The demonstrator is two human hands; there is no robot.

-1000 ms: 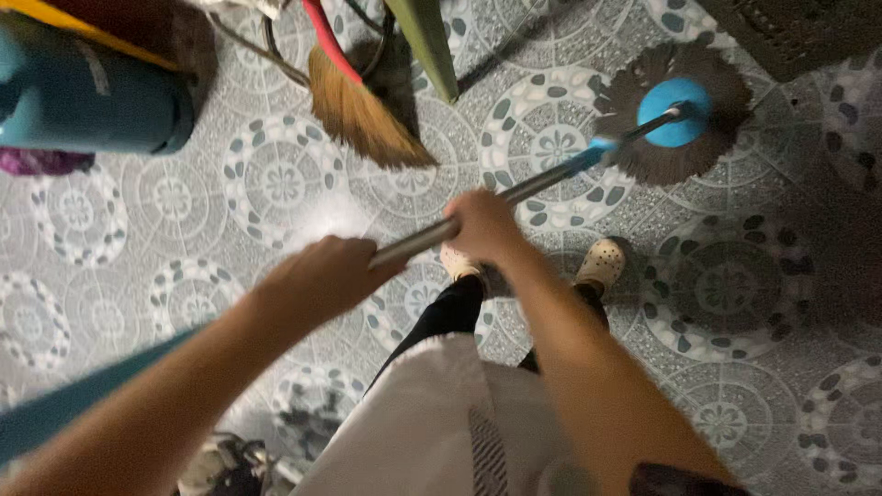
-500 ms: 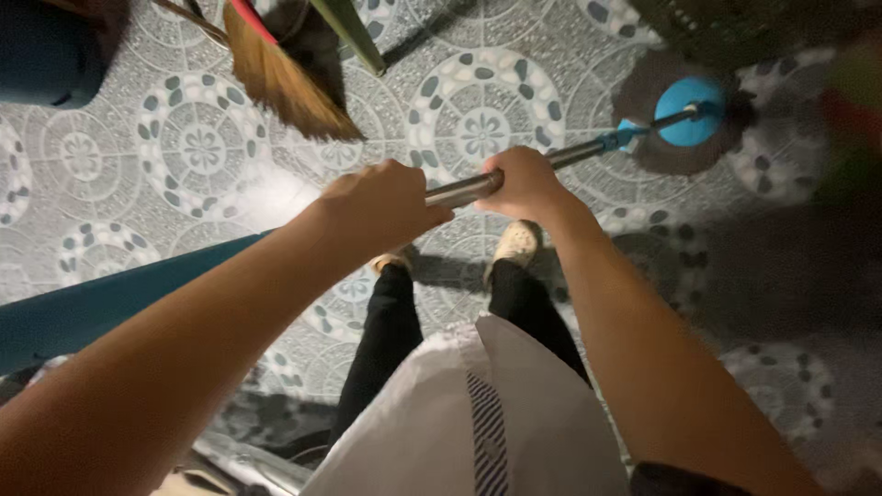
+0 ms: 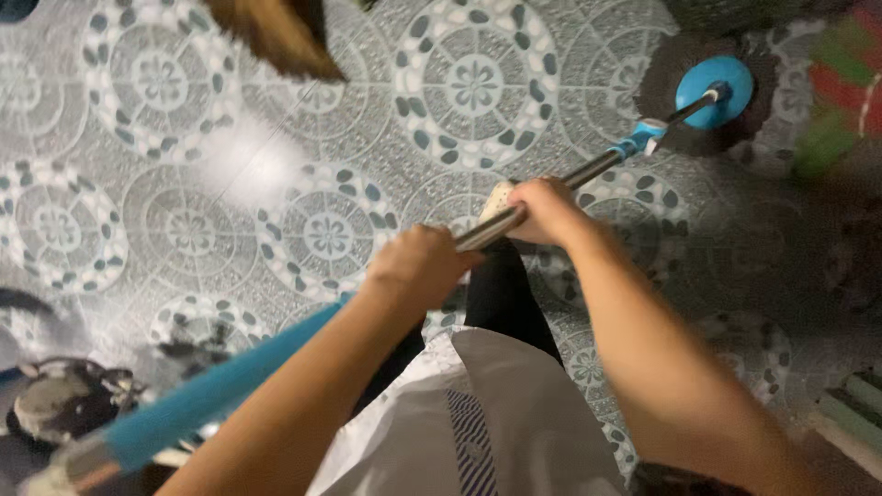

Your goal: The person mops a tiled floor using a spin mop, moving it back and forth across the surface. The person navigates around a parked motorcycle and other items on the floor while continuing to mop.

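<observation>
Both hands grip the metal handle [image 3: 597, 168] of a spin mop. My left hand [image 3: 418, 266] is closed around the shaft nearer my body, where the blue grip section [image 3: 211, 395] runs down to the lower left. My right hand [image 3: 542, 209] holds the shaft further along. The round blue mop head [image 3: 715, 80] with dark grey strands [image 3: 663, 78] rests on the patterned tile floor [image 3: 322, 234] at the upper right. My dark trouser legs and one light shoe [image 3: 499, 196] show beneath the hands.
A broom's brown bristles [image 3: 276, 32] hang in at the top left. Dark shoes or sandals [image 3: 64, 404] lie at the lower left. A red and green object [image 3: 841, 87] sits blurred at the right edge, and pale steps or boards [image 3: 850, 418] at the lower right.
The view has shifted so the broom and blue container slid toward the top left edge. Both hands keep their hold on the handle, and the mop head stays at the upper right.
</observation>
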